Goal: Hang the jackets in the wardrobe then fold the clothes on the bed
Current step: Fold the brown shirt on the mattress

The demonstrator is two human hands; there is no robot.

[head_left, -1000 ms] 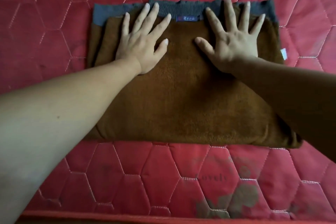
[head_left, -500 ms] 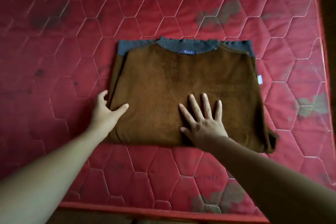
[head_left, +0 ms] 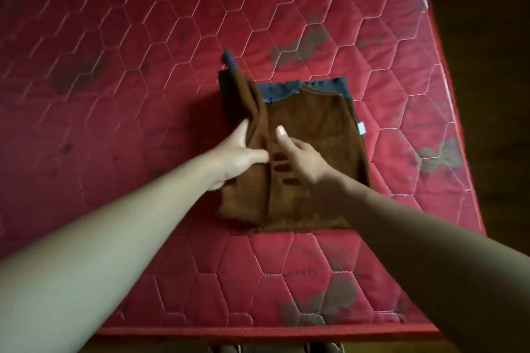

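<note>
Sweater [head_left: 315, 135]: left hand [head_left: 238, 157] holds raised flap.

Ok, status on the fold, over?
Left hand grips sweater by its left edge, flap raised. Right hand flat on sweater at the crease. Sweater on red mattress, nothing blocking.

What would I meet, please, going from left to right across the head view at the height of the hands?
Left hand, gripping the sweater flap → right hand → white tag → mattress edge → dark floor.
</note>
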